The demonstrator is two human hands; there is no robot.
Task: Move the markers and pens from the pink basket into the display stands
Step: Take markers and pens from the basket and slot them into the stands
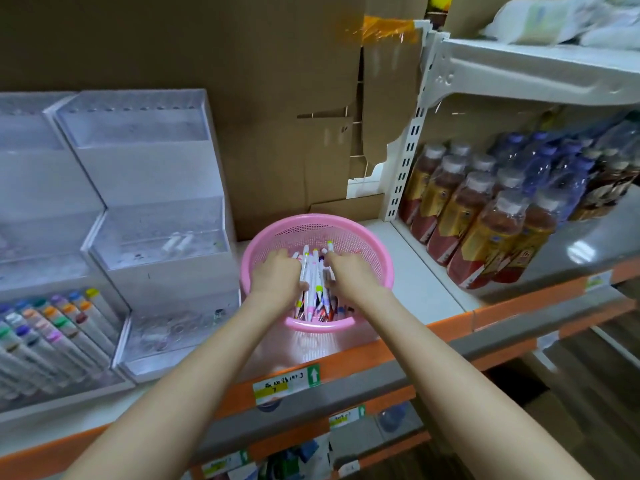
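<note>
The two clear display stands, one [45, 258] at the far left with markers [52, 327] in its near row and one [152, 233] beside it almost empty, stand left of the pink basket [360, 237] on the shelf [426, 292]. Inside the basket lie the pens [313, 282], a loose bundle pointing near to far. The left hand [278, 278] and right hand [349, 277] press on this bundle from both sides, fingers curled around it. The pens look light, stiff and smooth, so I think they can slip; hold them at the middle of the barrels, together.
</note>
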